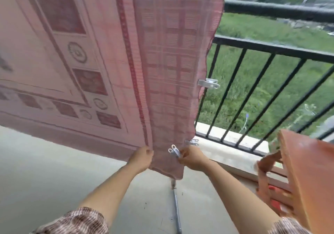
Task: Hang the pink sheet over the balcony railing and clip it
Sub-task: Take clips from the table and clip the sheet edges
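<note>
- Bare grey concrete floor [45, 170] here, a pale ledge [226, 138] along its far edge, the black balcony railing [271, 48] standing on it, and grass [253, 29] beyond the bars.
- The pink sheet [108, 52] hangs in front of the railing's left end, and its top is out of sight.
- The left hand [141, 158] grips the bottom hem, fingers curled round the cloth.
- The right hand [192, 158] pinches a white clip [173, 151] against that hem, just beside the left hand; I can't tell whether it bites the cloth.
- On the sheet's right edge there's a high clip [208, 83] halfway up and a low clip [192, 142] near the bottom corner.
- An orange plastic piece [310, 170] sits at the floor's right edge, and a metal pole [176, 204] lies under the sheet.
- The sheet is printed with squares and round emblems, too blurred to read.
</note>
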